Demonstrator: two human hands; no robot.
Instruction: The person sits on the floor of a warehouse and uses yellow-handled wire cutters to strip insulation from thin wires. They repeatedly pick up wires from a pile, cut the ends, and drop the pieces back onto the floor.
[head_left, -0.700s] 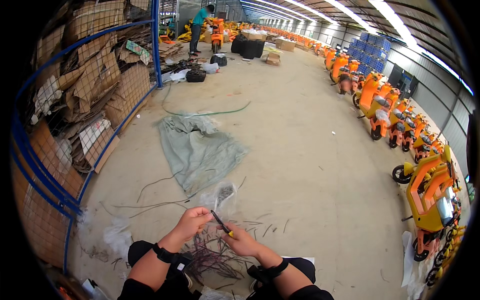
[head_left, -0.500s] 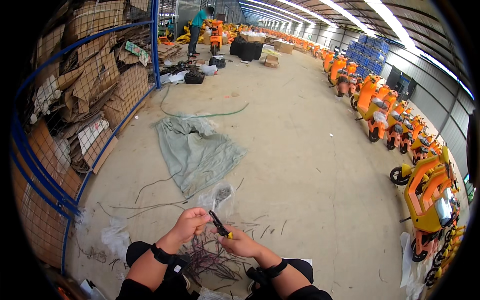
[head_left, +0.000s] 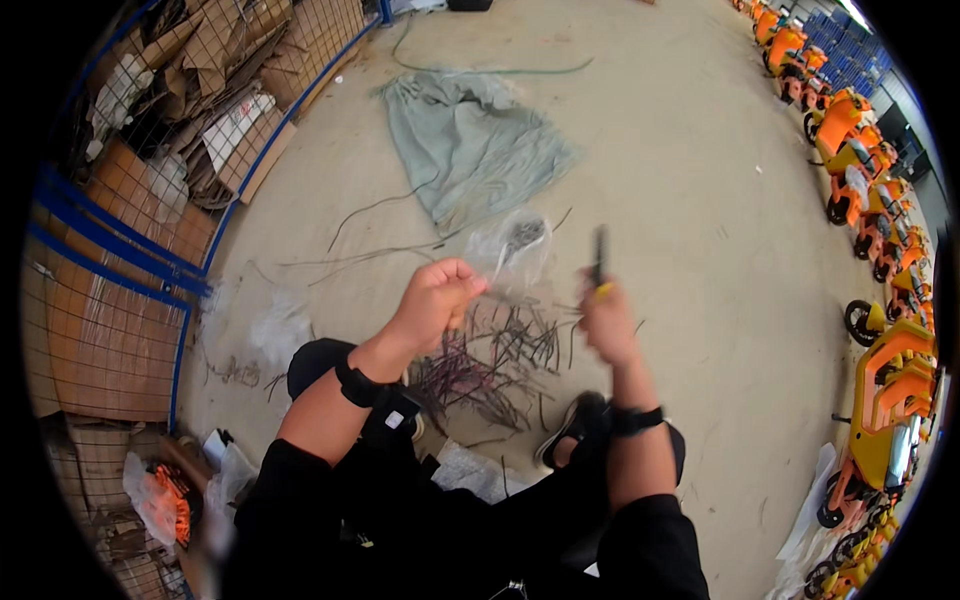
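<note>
Thin dark wire pieces lie in a loose heap on the concrete floor, just below and between the two hands, in front of the seated person's knees. Well to the left of the left hand stands a blue mesh cage stuffed with flattened cardboard. The left hand is closed in a pinch, seemingly on the end of one thin strand, though the strand itself is too fine to make out. Just right of it, touching or nearly so, a clear plastic bag sits on the floor, with a grey-green cloth beyond it. The right hand is blurred and clenched around a dark tool with a yellow grip, pointing upward. The step in hand looks like trimming or stripping a strand; the next move would call for bringing tool and strand together squarely. Far right, orange ride-on vehicles line the floor.
</note>
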